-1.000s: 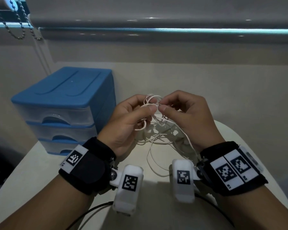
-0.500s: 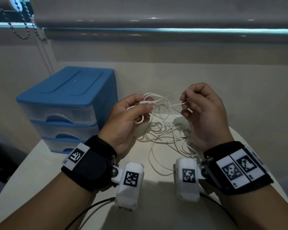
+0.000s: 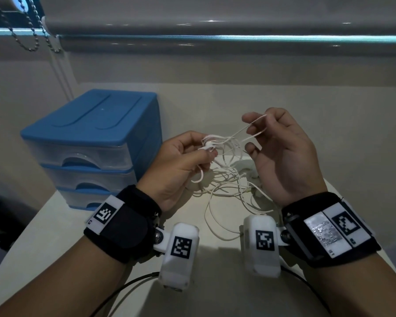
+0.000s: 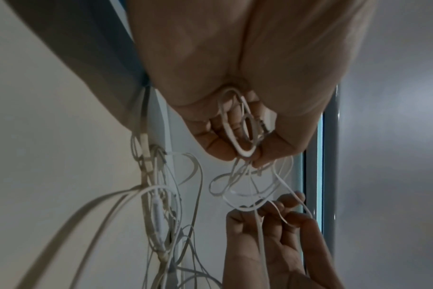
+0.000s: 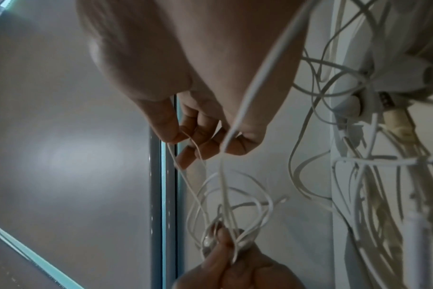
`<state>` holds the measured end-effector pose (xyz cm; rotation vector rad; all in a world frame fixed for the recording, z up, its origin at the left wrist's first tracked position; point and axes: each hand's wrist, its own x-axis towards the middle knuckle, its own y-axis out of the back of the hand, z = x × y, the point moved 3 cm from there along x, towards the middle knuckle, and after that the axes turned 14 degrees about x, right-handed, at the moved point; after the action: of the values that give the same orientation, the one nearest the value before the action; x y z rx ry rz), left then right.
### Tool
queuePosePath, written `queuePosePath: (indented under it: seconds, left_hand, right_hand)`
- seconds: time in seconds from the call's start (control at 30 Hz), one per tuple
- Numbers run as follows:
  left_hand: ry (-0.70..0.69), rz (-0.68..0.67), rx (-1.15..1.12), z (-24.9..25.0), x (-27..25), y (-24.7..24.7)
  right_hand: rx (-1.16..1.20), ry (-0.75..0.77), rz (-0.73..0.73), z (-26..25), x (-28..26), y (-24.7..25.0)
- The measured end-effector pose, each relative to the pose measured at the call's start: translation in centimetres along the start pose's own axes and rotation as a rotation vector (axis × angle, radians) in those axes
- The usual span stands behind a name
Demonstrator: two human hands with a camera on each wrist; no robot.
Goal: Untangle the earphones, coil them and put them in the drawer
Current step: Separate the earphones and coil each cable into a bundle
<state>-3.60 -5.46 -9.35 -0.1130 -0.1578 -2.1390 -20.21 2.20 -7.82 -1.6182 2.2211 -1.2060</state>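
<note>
Tangled white earphones [image 3: 224,177] hang between both hands above the pale table [image 3: 55,225]. My left hand [image 3: 192,154] pinches a bunch of cord loops and an earbud [image 3: 209,144] between thumb and fingers; the left wrist view shows that hand [image 4: 245,154] with loops [image 4: 237,125] curled inside it. To the right and slightly higher, my right hand [image 3: 252,136] holds a cord strand [image 3: 254,125] with loosely curled fingers. In the right wrist view that hand [image 5: 205,148] has cords [image 5: 225,176] running across its fingertips. The blue drawer unit [image 3: 94,143] stands at the left, its drawers closed.
More white cord and plug pieces [image 3: 245,168] lie in a heap on the table under the hands, loops trailing toward me [image 3: 215,225]. A wall and a window blind [image 3: 215,17] with a bead chain [image 3: 30,30] are behind. Black cables [image 3: 133,284] run from the wrist cameras.
The hands have drawn apart: my right hand moved right and up, pulling a strand out of the bunch, and its fingers loosened. My left hand keeps its pinch.
</note>
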Motion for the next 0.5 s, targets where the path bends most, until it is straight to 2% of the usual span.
queuePosePath:
  seconds: [0.2, 0.5]
  left_hand:
    - [0.035, 0.066, 0.047, -0.25, 0.22, 0.47]
    - [0.049, 0.003, -0.188, 0.16, 0.13, 0.30]
  right_hand:
    - [0.168, -0.031, 0.011, -0.24, 0.23, -0.17]
    - [0.323, -0.149, -0.025, -0.27, 0.09, 0.06]
